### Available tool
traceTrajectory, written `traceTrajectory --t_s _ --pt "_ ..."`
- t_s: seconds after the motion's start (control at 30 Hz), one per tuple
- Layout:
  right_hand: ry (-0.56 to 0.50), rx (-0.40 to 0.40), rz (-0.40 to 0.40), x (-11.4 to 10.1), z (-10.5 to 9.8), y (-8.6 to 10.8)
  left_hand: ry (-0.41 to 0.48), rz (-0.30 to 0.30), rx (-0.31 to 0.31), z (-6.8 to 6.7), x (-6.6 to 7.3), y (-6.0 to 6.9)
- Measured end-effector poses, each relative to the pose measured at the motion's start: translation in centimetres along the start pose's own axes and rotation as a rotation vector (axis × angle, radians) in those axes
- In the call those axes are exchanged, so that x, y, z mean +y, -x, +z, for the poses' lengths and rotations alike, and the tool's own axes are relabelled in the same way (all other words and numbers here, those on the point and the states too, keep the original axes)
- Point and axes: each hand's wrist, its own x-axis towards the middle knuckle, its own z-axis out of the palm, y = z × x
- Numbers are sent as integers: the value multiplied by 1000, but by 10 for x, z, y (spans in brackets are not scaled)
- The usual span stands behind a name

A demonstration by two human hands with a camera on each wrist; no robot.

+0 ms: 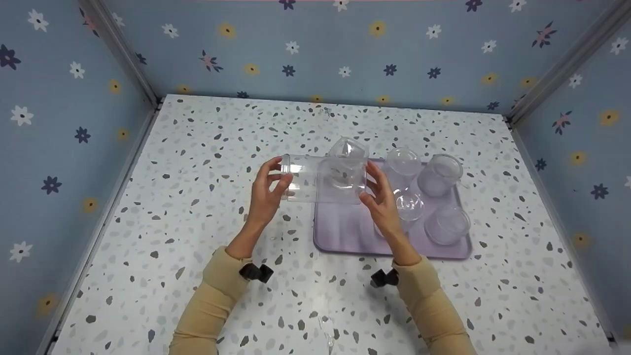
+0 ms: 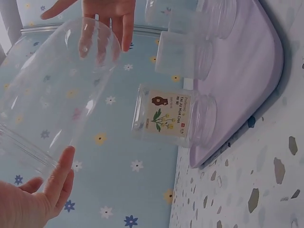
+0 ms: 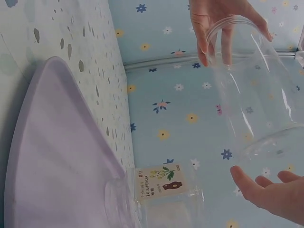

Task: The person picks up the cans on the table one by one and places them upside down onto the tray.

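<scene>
A large clear plastic jar [image 1: 305, 180] lies sideways in the air between my two hands, over the tray's left edge. My left hand [image 1: 266, 195] grips its ridged neck end, thumb on the near side and fingers on the far side. My right hand [image 1: 383, 199] holds the opposite, flat end between thumb and fingers. In the left wrist view the right fingers show through the jar's clear end [image 2: 102, 47]. Beyond it, a clear jar with a flower-and-bear label [image 2: 166, 114] stands on the tray's far left part. The held jar shows no label.
A light purple tray [image 1: 345, 239] lies on the speckled white table [image 1: 197, 197]. Several other clear jars stand on its right half, among them one at the front right corner [image 1: 447, 226] and one at the back right [image 1: 440, 175]. Flower-patterned walls [image 1: 315, 49] enclose the table.
</scene>
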Motion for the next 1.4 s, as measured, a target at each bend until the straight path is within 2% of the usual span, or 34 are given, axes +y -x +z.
traceTrajectory --t_s 0.1,0.2,0.33,0.5,0.6,0.7,0.8,0.93,1.07,1.17,1.3,1.4 --pt "-30 -15 35 -1 -1 1 64 0 -20 5 9 4" --pt "-75 -37 51 -1 -1 1 143 -1 -32 9 6 5" --pt "-112 -49 44 -3 0 1 193 6 -36 12 1 7" --pt "-70 -24 19 -4 2 0 249 15 -43 12 -3 7" --pt "-61 4 6 -6 1 0 250 10 -64 12 -2 7" --pt "-66 24 -4 -11 -2 -1 209 2 -94 11 -1 7" --pt "-21 35 -8 -18 -6 -2 171 14 -114 10 0 8" --pt "143 40 16 -32 -10 -3 98 34 -94 6 -2 9" --pt "321 18 27 -52 -8 -3 -7 1 -74 1 -10 10" --pt "427 -12 8 -60 -7 -3 -50 -39 -93 -6 -28 9" --pt "532 -72 -27 -50 -17 -4 -115 -81 -132 -14 -54 7" --pt "621 -120 -61 -39 -26 -5 -215 -103 -156 -20 -62 6"
